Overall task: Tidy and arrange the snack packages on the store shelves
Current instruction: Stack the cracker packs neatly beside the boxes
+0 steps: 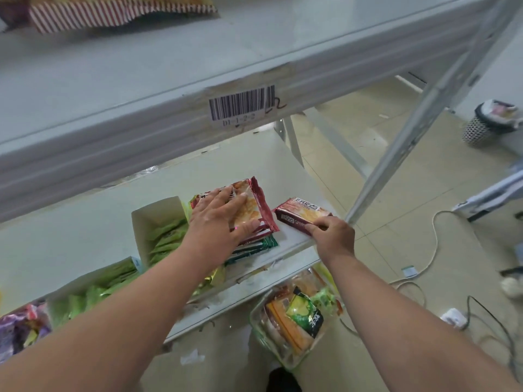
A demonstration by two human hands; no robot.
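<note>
On the lower white shelf [85, 222], my left hand [219, 216] lies flat with spread fingers on a red cracker packet [254, 205] that tops a small stack; green-edged packets [254, 247] poke out underneath. My right hand [334, 236] pinches the near end of a second red cracker pack [302, 212] lying near the shelf's right end. To the left stands an open white carton [158, 219] with several green packets inside.
The upper shelf [169, 89] carries a barcode label [242, 104] and a red-striped bag [113, 12] at its back. A clear bag of mixed snacks [297, 315] hangs below the shelf edge. More packets fill the bottom-left cartons. Cables [435, 250] and a bin [489, 123] lie on the floor.
</note>
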